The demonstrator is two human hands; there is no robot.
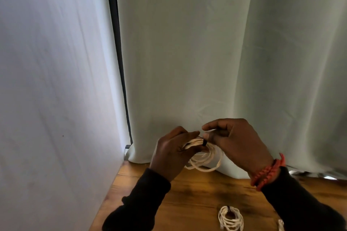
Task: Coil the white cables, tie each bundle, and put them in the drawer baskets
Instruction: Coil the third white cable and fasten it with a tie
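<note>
I hold a coil of white cable (205,159) in the air above the wooden table (197,193). My left hand (171,153) grips the top of the coil. My right hand (237,140) pinches a black tie (204,142) wrapped round the gathered loops. The lower loops hang free below both hands. A second coiled white cable (230,218), bound with a black tie, lies on the table near the bottom edge. A bit of another white cable (281,224) shows at the bottom right. No drawer or basket is in view.
A pale curtain (206,62) hangs right behind the table. A white wall (47,99) closes the left side, with a dark vertical frame (117,43) between wall and curtain. Something shiny and silver (319,174) lies at the curtain's foot on the right.
</note>
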